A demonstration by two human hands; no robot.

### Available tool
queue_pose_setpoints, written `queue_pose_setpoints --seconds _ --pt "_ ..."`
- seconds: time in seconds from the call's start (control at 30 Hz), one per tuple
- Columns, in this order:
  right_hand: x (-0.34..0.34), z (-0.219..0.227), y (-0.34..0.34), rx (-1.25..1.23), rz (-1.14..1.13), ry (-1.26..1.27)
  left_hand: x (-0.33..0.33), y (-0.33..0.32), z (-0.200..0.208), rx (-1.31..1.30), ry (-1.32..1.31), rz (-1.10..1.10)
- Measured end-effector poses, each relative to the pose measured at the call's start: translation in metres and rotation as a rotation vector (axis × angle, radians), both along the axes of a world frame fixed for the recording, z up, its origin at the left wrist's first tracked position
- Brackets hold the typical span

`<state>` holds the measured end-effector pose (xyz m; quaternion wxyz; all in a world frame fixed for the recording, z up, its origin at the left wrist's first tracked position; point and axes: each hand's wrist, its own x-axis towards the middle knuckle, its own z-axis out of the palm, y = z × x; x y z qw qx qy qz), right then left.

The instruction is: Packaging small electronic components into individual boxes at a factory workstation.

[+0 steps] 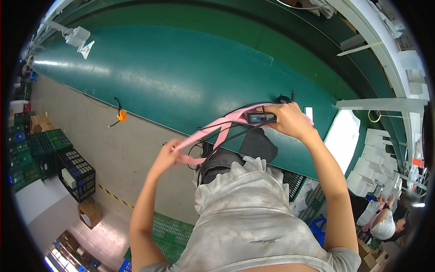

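The right hand is closed on a small black device; a pink strap runs from it down-left to the pinching left hand.

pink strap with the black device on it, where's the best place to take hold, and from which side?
Take the pink strap by its flat free run between the hands, coming from the person's left, near where the left hand already pinches the end. The band is taut and bare there. Near the right hand the black device and black cables crowd it.
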<state>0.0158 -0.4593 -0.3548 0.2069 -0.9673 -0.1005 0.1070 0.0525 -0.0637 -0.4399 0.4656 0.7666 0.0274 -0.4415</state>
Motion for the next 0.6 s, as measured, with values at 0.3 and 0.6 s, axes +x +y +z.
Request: queue_pose_setpoints --seconds 0.3,0.6 --pt "0.024 -0.013 0.053 0.089 0.148 -0.047 -0.028 0.166 0.052 0.264 -0.655 0.093" --pt "0.029 -0.077 0.079 0.102 0.263 -0.086 -0.22 0.047 -0.062 -0.052 -0.031 -0.229"
